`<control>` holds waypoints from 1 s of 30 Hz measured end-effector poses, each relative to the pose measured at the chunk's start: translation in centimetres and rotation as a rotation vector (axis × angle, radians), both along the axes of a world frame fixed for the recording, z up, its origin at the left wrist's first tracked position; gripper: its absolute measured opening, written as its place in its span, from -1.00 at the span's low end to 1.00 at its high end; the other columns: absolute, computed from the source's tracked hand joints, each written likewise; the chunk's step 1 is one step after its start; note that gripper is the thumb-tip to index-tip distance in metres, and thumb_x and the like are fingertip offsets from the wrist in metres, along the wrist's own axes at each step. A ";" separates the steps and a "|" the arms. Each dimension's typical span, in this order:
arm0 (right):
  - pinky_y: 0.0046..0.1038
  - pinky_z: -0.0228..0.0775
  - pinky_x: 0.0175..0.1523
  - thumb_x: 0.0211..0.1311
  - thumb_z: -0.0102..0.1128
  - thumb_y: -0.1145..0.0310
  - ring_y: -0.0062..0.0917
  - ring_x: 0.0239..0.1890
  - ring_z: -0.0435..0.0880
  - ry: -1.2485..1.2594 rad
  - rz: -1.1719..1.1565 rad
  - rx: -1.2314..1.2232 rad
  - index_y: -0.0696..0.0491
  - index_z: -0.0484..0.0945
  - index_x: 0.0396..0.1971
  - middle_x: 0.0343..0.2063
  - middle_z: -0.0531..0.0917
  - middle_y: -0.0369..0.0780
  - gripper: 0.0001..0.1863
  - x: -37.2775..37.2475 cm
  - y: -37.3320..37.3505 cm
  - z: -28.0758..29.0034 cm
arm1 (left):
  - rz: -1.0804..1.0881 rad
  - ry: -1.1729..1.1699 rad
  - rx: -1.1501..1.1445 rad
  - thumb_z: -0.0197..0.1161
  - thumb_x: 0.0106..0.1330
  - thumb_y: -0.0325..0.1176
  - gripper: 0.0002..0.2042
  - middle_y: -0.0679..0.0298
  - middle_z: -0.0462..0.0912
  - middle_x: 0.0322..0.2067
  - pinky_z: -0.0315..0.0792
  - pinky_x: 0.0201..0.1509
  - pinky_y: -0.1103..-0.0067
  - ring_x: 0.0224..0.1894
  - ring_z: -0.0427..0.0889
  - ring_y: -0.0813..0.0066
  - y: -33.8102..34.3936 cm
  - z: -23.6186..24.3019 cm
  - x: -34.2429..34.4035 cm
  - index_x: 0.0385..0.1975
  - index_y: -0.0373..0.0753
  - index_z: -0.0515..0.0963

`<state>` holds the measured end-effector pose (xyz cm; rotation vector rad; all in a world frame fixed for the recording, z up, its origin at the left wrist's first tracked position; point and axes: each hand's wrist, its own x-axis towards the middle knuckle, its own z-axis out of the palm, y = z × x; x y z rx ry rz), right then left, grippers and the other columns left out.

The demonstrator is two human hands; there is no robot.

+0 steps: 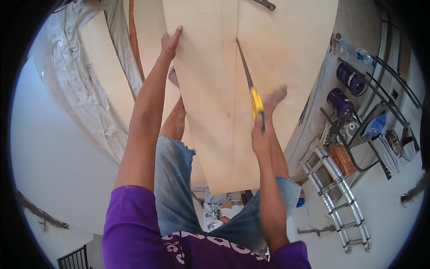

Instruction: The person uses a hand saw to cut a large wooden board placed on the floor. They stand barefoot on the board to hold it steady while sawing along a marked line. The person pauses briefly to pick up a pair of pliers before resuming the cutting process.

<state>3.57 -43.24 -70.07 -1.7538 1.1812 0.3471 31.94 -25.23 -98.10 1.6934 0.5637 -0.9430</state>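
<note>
A pale plywood board (pixel 210 89) stretches out in front of me, with a thin straight line or cut running lengthwise down it. My right hand (pixel 260 136), slightly blurred, is closed round the yellow handle of a handsaw (pixel 256 101). The saw's blade slants up and left, its tip meeting the line on the board. At the board's left edge, my left hand (pixel 170 42) grips it with the thumb on top; the other fingers are mostly hidden. My bare right foot (pixel 278 93) rests on the board, right of the saw.
A dark metal tool (pixel 265 4) lies at the board's far end. Crumpled plastic sheeting (pixel 74 67) and another wood panel (pixel 101 49) are to the left. On the right are purple tubs (pixel 340 103), a metal chair (pixel 365 125) with a blue cap (pixel 375 124), and a telescopic ladder (pixel 336 197).
</note>
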 end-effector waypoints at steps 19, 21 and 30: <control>-0.33 -0.42 0.50 0.49 -0.20 0.07 -0.25 0.51 -0.34 0.187 0.021 0.198 0.25 0.16 0.31 0.37 0.04 0.21 -0.38 1.9 -1.5 -1.6 | -0.018 -0.090 0.019 0.42 0.10 0.09 -0.07 -0.18 0.39 0.14 0.41 0.18 0.34 0.17 0.45 0.09 0.9 -1.7 0.3 0.20 -0.63 0.20; -0.34 -0.41 0.50 0.48 -0.17 0.06 -0.22 0.51 -0.35 0.233 0.100 0.131 0.27 0.22 0.27 0.35 0.06 0.25 -0.39 5.6 -2.2 -2.7 | 0.010 -0.147 0.112 0.41 0.11 0.09 -0.10 -0.16 0.42 0.11 0.43 0.15 0.33 0.13 0.48 0.11 2.1 -3.3 0.2 0.18 -0.61 0.24; -0.33 -0.20 0.38 0.44 -0.05 0.10 -0.22 0.32 -0.08 0.045 -0.276 0.243 0.31 0.31 0.15 0.19 0.15 0.18 -0.44 -3.6 1.0 1.0 | 0.027 -0.049 0.002 0.41 0.12 0.09 -0.14 -0.14 0.44 0.08 0.42 0.16 0.33 0.11 0.48 0.12 0.6 0.1 -0.1 0.15 -0.59 0.28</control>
